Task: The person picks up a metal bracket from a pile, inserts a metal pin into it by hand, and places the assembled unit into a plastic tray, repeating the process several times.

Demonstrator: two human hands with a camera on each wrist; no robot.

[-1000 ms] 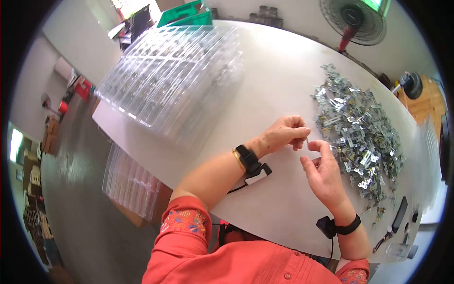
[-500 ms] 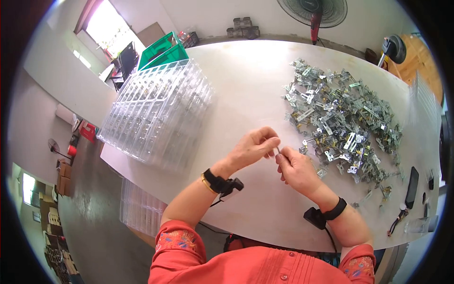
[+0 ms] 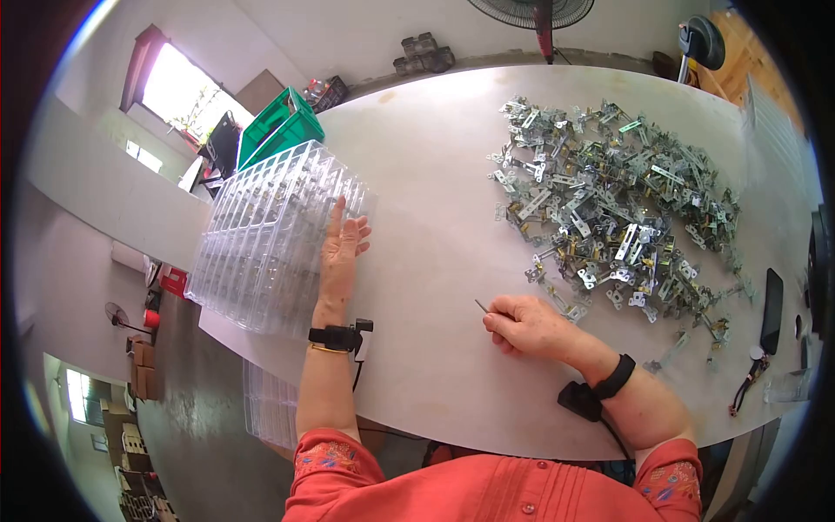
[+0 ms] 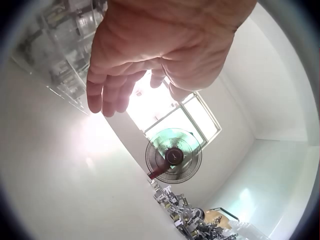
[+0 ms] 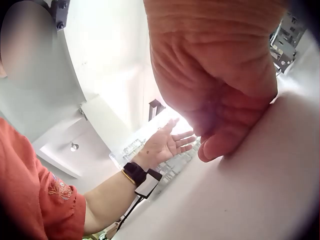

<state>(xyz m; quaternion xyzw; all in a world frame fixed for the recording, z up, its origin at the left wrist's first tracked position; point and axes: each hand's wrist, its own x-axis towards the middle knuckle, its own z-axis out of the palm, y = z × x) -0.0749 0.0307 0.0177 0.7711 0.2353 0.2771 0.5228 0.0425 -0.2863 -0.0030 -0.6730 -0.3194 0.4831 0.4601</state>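
Observation:
My left hand (image 3: 341, 248) is spread with nothing in it, beside and partly over a stack of clear plastic compartment boxes (image 3: 252, 239). In the left wrist view the fingers (image 4: 111, 92) hang loose near the edge of that stack. Low over the table, my right hand (image 3: 531, 326) has its fingers curled and pinches a thin, dark, pin-like piece (image 3: 480, 305) that sticks out past the thumb and forefinger. The right wrist view hides this piece behind the hand (image 5: 215, 85). To the right of my hands spreads a heap of small metal brackets (image 3: 600, 209).
A green crate (image 3: 283, 130) stands behind the boxes. At the right edge of the white table (image 3: 426, 261) lie a black phone-like slab (image 3: 771, 309), a watch-like item (image 3: 755, 365) and clear plastic sheets (image 3: 770, 139). More clear boxes (image 3: 270, 404) sit below the table's left side.
Both hands were together over the thin piece. My left hand has let go and moved left to the boxes, opening out; the right keeps the piece. The head view has shifted too.

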